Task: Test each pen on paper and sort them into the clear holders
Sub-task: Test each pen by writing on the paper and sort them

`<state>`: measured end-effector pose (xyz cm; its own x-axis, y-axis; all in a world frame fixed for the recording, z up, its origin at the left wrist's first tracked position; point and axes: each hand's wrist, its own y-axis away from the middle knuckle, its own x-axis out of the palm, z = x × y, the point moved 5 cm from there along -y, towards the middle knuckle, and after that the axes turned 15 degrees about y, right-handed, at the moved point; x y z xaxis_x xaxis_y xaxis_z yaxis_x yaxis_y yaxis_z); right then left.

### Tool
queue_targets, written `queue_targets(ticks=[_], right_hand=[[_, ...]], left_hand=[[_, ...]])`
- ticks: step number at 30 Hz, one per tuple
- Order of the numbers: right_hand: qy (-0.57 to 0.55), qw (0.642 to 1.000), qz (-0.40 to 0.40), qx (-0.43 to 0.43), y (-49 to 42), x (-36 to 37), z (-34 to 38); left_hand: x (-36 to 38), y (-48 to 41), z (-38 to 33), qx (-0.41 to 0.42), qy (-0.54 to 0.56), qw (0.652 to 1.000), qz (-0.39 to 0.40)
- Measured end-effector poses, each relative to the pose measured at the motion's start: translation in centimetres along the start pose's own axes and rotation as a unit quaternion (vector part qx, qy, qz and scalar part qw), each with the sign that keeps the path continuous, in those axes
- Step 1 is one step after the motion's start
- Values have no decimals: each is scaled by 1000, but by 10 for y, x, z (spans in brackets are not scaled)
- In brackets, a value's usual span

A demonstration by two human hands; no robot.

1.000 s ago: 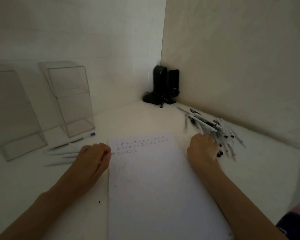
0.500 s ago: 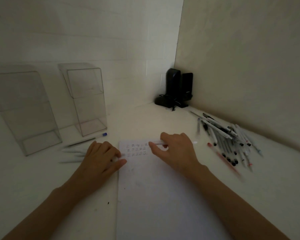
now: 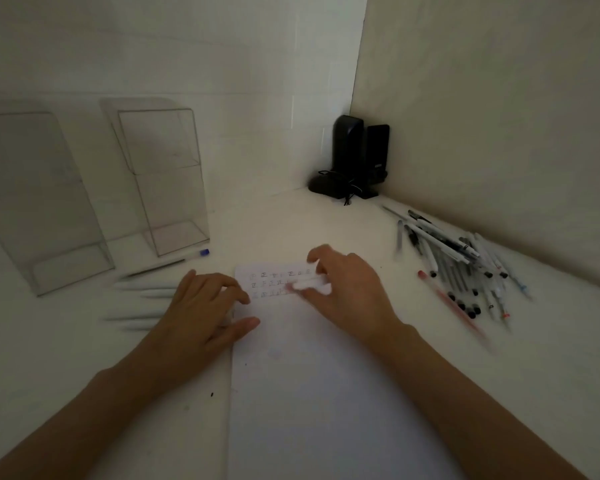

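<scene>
Pen [image 3: 309, 285] is pinched in the right hand [image 3: 350, 292] over the paper [image 3: 326, 393], ready to scribble. The left hand [image 3: 201, 313] rests loose, keeping the paper still.

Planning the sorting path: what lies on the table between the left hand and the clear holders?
In the head view, several white pens lie beside the left hand, and a blue-capped pen lies just in front of the clear holders.
</scene>
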<state>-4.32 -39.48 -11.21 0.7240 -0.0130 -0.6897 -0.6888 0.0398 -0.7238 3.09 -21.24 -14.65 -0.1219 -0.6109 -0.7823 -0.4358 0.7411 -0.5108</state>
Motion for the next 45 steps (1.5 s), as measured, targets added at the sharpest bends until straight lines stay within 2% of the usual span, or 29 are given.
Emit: queue_targets(ticks=[2,4,6,8,12,16,22,28,35,45], right_hand=[[-77,995,-42,39,-2,-9,-9],[-197,973,-52,111,-3,-17,-19],[-252,947,-29,197,-5,-21,-27],[-304,914,25,267,-5,-18,-28],[-288,910,149,257,-8,2,-12],[-386,865,178,268,-15,28,-1],[-315,891,174,276,-9,47,-12],[-263,914,154,269,-12,51,-15],[-256,919,180,239,-9,55,-12],[-249,917,188,247,-10,55,-12]], left_hand=[[4,1,-3,-1,15,1000,22],[8,1,-7,3,37,998,55],[12,2,-16,27,58,993,100],[16,4,-23,42,65,985,154],[20,6,-24,20,61,978,200],[22,6,-24,19,58,976,208],[21,6,-23,11,74,973,219],[21,7,-22,26,76,978,193],[18,7,-21,6,55,983,173],[16,7,-21,9,52,983,174]])
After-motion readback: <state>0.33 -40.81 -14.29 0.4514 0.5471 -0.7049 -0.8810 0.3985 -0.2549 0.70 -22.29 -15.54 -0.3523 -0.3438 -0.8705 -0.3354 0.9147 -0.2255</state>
